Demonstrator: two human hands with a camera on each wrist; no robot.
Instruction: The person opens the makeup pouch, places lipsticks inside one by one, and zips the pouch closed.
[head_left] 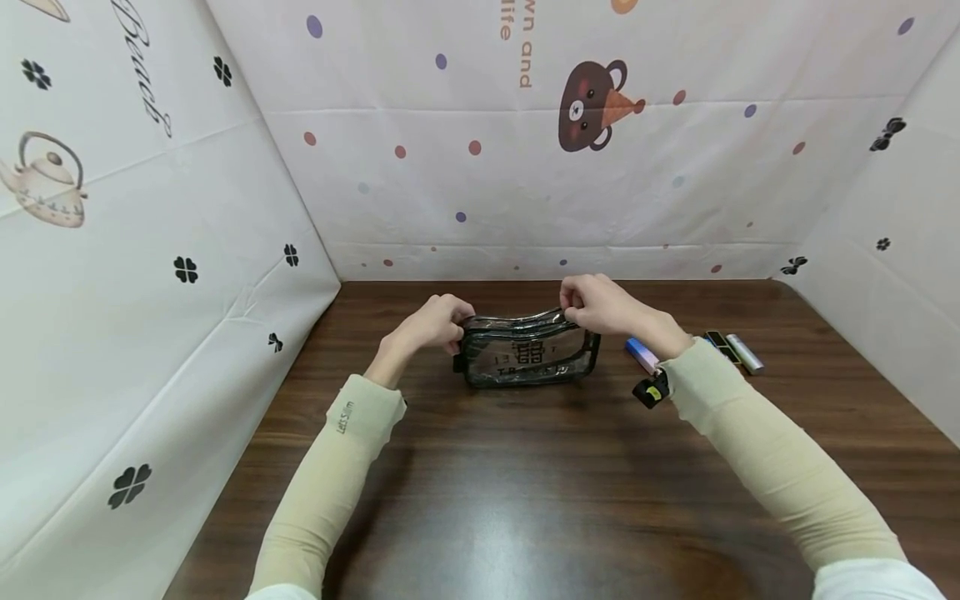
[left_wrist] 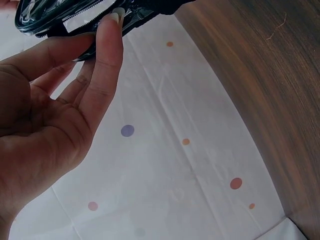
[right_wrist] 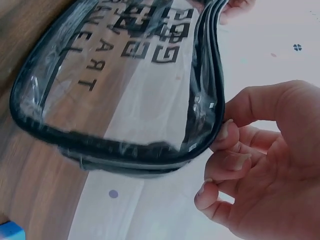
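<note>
A see-through zip pouch (head_left: 498, 362) with black trim and dark lettering stands upright on the brown table in the head view. My left hand (head_left: 435, 323) pinches its upper left corner. At the upper right corner, my right hand (head_left: 603, 304) grips the top edge between thumb and fingers. Zipper teeth show on the pouch (left_wrist: 77, 29) near the left fingertips in the left wrist view. The right wrist view has the clear side of the pouch (right_wrist: 135, 110) up close, with no contents visible through it.
Right of the pouch lie a blue and pink stick-like item (head_left: 642, 355), a black item with yellow edging (head_left: 723, 346) and a pale cylinder (head_left: 745, 354). My right forearm partly covers them. Printed white sheets (head_left: 420, 192) wall in the table (head_left: 480, 483) at the back and sides.
</note>
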